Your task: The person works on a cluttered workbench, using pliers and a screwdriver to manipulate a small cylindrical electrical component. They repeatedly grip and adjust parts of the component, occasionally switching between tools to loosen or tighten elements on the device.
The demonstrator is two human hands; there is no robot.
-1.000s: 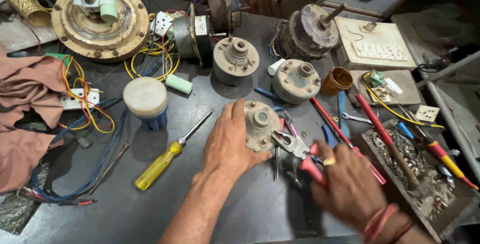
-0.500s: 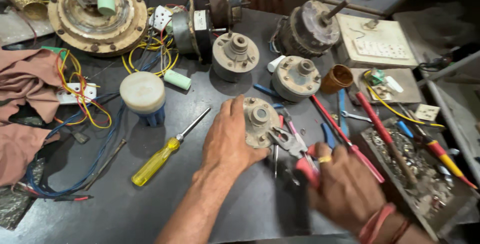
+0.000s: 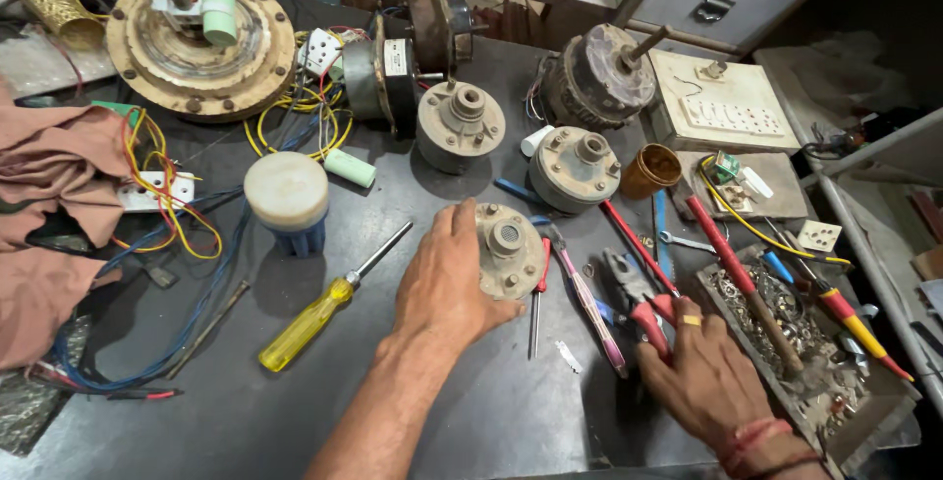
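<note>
My left hand (image 3: 447, 288) lies flat and cupped against the near side of the small round motor cap (image 3: 508, 249), fingers spread wide around its rim and the thumb hooked under its near edge. It steadies the cap more than it grips it. The cap sits on the table (image 3: 246, 411) just beyond my palm. My right hand (image 3: 702, 377) is closed on the red handles of the pliers (image 3: 634, 293), whose jaws point up toward the cap and stand apart from it.

Between the two hands lie a thin red-handled driver (image 3: 535, 298) and a pink-handled tool (image 3: 589, 308), close together. I judge that if the pliers swing left they will knock these into the cap, or catch my left thumb.

The cap is smooth and only pressed from one side, so a push from the pliers could skate it away from my palm toward the second cap (image 3: 575, 166) beyond.

Left of my left hand, the yellow screwdriver (image 3: 314, 318) lies loose, and a sweep of my forearm could roll it off the table.
</note>
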